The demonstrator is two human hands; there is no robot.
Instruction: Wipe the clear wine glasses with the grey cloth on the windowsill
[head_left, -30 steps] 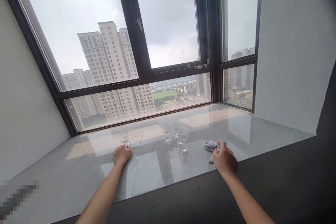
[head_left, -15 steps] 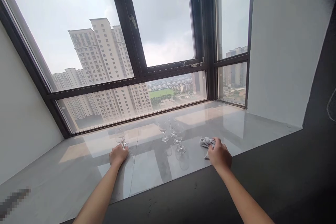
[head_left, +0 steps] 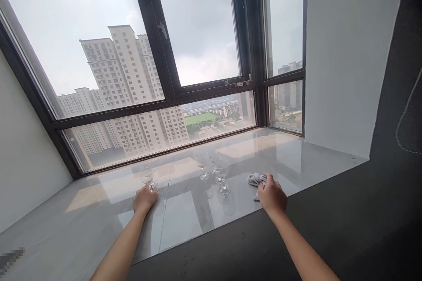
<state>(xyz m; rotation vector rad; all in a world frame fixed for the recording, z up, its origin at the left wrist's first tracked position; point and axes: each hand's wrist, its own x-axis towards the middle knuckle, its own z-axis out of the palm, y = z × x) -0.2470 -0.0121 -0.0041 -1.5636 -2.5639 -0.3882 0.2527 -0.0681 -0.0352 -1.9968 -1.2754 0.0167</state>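
My left hand (head_left: 145,199) is closed low around the stem of a clear stemmed glass (head_left: 146,174) that stands on the shiny grey sill. Close behind that glass shows the foot of a second one (head_left: 154,183). Toward the right, my right hand (head_left: 272,195) grips a bunched light grey cloth (head_left: 256,180), which rests on the sill near its front edge. Between the two hands stands a group of several clear stemmed glasses (head_left: 224,188), upright, their bowls hard to make out against the reflections.
The glossy tiled window sill (head_left: 181,224) drops off at its front edge to a dark wall. Behind it rises a dark-framed window (head_left: 171,92) with tower blocks outside. White side walls (head_left: 339,52) close both ends. A pixelated patch (head_left: 11,261) lies at lower left.
The view has shifted a little, so everything sits slightly further left. Both hands keep their holds, the left on the glass and the right on the cloth.
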